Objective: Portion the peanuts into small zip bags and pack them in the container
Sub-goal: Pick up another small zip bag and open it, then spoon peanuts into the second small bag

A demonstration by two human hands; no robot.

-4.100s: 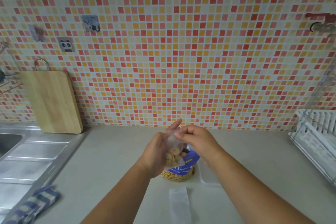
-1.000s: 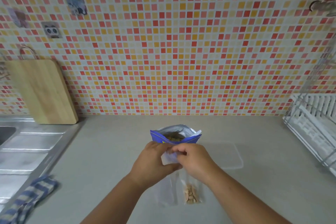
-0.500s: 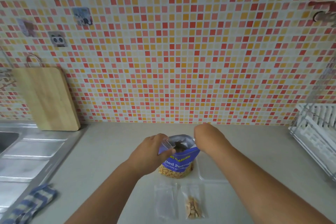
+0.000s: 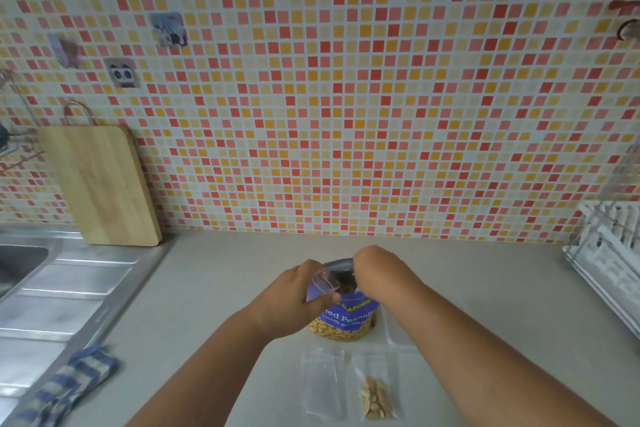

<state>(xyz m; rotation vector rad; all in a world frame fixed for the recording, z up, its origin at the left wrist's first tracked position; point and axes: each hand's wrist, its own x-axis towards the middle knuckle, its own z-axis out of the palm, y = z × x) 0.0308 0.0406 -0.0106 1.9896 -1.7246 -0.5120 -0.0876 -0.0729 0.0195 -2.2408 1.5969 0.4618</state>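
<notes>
Left hand (image 4: pixel 294 298) pinches small zip bag (image 4: pixel 325 282) at peanut bag (image 4: pixel 349 317) mouth; right hand (image 4: pixel 372 265) inside, fingers hidden, grip unclear. Scoop little, keep bags close.

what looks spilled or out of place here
Nothing stands out. The peanut bag stands upright, no loose peanuts show on the counter, and the filled zip bag lies flat beside an empty zip bag. The left hand holds a third zip bag at the peanut bag's mouth; the right hand reaches in.

Three small zip bags (image 4: pixel 322 381), one peanut pouch (image 4: pixel 346 319), one cutting board (image 4: pixel 104 184), three wall stickers (image 4: pixel 123 73), one cloth (image 4: pixel 69 385)
</notes>
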